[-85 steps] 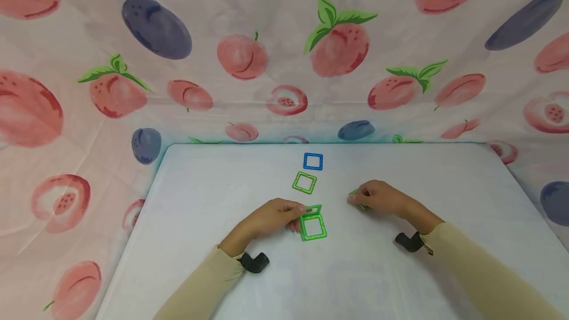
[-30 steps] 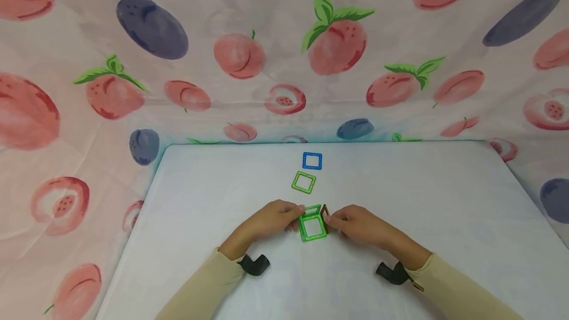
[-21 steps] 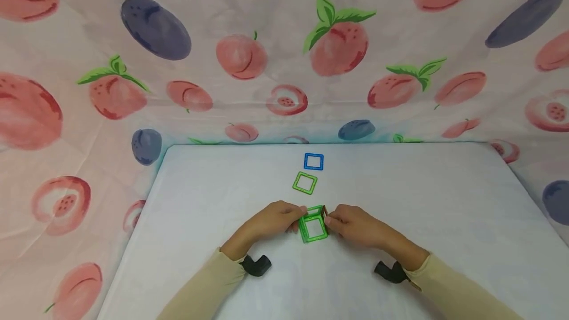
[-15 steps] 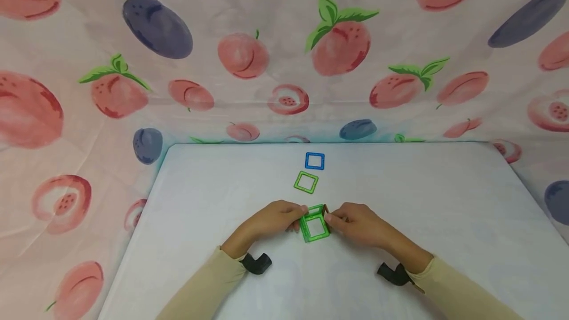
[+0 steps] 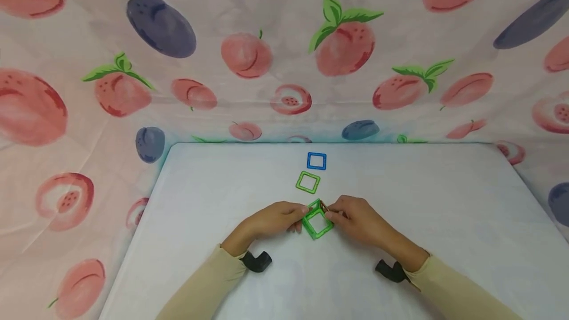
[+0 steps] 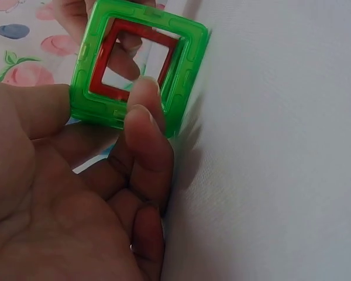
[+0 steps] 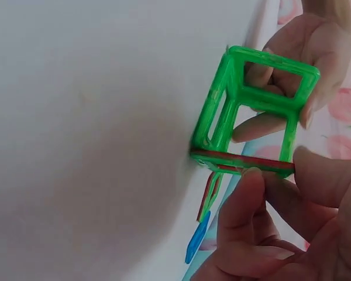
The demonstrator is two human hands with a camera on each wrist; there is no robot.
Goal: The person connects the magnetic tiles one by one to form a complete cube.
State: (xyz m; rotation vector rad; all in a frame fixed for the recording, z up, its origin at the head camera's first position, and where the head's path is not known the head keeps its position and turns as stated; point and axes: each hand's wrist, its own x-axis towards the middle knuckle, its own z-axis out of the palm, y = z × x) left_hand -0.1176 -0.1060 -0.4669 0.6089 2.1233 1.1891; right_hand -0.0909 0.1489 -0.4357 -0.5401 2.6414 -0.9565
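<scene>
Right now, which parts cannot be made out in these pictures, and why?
Head view: most of the red-sided frame, hidden behind the right hand.
Left wrist view: part of that hand, cut off by the top edge.
Right wrist view: the opening of the blue frame, seen almost edge-on.

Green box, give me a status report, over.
Left grip holding green box. Right grip pinching red tile at its right side. Green tile, blue tile beyond; nothing visible blocking.
</scene>
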